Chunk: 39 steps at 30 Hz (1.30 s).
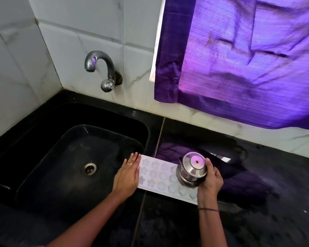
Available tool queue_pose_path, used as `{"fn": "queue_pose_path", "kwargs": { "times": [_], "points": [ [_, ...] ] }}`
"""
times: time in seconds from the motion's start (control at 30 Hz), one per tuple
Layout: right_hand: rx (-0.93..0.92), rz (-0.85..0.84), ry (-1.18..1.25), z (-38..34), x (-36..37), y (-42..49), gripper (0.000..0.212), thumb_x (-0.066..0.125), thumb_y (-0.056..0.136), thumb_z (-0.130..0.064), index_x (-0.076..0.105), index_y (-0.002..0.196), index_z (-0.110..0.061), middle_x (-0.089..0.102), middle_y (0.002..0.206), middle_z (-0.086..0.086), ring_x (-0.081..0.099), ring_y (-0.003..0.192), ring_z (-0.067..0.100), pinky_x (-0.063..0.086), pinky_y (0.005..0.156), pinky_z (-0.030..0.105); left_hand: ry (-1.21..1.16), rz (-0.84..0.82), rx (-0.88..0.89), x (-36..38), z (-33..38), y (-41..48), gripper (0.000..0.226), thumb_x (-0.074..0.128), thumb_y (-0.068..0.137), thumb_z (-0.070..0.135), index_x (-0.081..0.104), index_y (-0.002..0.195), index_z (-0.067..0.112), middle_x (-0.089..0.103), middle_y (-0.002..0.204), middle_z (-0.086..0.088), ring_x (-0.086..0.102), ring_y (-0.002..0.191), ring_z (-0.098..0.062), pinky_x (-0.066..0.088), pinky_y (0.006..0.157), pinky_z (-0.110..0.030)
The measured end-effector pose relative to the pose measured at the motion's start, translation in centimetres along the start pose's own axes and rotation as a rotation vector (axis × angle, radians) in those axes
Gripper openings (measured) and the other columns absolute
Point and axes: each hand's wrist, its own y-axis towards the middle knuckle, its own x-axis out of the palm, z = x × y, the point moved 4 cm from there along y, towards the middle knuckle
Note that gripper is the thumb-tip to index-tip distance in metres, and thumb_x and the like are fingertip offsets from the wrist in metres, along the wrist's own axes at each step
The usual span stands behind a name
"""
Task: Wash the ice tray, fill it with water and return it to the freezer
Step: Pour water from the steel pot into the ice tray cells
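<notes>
A white ice tray [159, 175] with star and round moulds lies flat on the black counter, just right of the sink. My left hand [129, 173] rests with straight fingers on the tray's left end. My right hand [210, 180] grips a small steel jug [192, 169] with a lid, held over the tray's right part and tilted toward the left. The jug hides some of the moulds. Whether water is flowing from it cannot be made out.
The black sink [34, 139] with a steel drain [88, 168] lies to the left. A steel tap [100, 68] juts from the tiled wall above it. A purple curtain [248, 59] hangs at the right. The black counter [257, 202] looks wet.
</notes>
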Motion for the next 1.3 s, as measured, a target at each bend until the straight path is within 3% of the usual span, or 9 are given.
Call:
{"fn": "queue_pose_path", "kwargs": {
  "times": [0.23, 0.57, 0.8, 0.97, 1.3],
  "points": [
    [0.004, 0.037, 0.082, -0.4, -1.0, 0.5, 0.043, 0.069, 0.083, -0.008, 0.036, 0.056, -0.018, 0.052, 0.044, -0.014, 0.051, 0.047, 0.000, 0.047, 0.052, 0.014, 0.009, 0.004, -0.001, -0.1, 0.1, 0.1, 0.048, 0.020, 0.101, 0.024, 0.019, 0.149, 0.016, 0.019, 0.157, 0.005, 0.007, 0.143, -0.002, 0.004, 0.118, -0.022],
    [-0.063, 0.051, -0.031, -1.3, -2.4, 1.5, 0.055, 0.074, 0.077, -0.015, 0.036, 0.039, -0.022, 0.038, 0.042, -0.016, 0.037, 0.043, 0.001, 0.039, 0.046, 0.017, 0.006, -0.009, -0.010, 0.0, 0.0, 0.0, 0.048, 0.020, 0.101, 0.023, 0.018, 0.149, 0.016, 0.019, 0.156, 0.005, 0.009, 0.144, -0.003, 0.003, 0.118, -0.021],
    [-0.133, 0.028, -0.159, -2.0, -2.2, 1.5, 0.056, 0.076, 0.076, -0.015, 0.035, 0.039, -0.021, 0.034, 0.039, -0.015, 0.032, 0.041, 0.001, 0.035, 0.045, 0.014, -0.014, -0.005, -0.019, 0.0, 0.0, -0.1, 0.048, 0.020, 0.101, 0.024, 0.019, 0.149, 0.017, 0.020, 0.156, 0.006, 0.008, 0.143, -0.002, 0.004, 0.117, -0.021],
    [-0.156, 0.052, -0.243, -2.5, -1.8, 1.1, 0.053, 0.077, 0.076, -0.017, 0.031, 0.050, -0.018, 0.032, 0.044, -0.010, 0.028, 0.047, 0.006, 0.031, 0.046, 0.018, -0.038, -0.009, -0.021, 0.0, 0.1, -0.2, 0.048, 0.021, 0.101, 0.023, 0.020, 0.148, 0.018, 0.021, 0.156, 0.007, 0.009, 0.144, -0.003, 0.007, 0.119, -0.023],
    [-0.202, 0.010, -0.303, -2.7, -0.8, 0.7, 0.053, 0.077, 0.075, -0.016, 0.033, 0.047, -0.017, 0.034, 0.036, -0.014, 0.030, 0.038, 0.001, 0.033, 0.041, 0.010, -0.044, -0.013, -0.028, 0.2, -0.1, -0.1, 0.048, 0.020, 0.101, 0.024, 0.020, 0.148, 0.017, 0.021, 0.156, 0.006, 0.008, 0.144, -0.003, 0.006, 0.118, -0.023]
  ]
}}
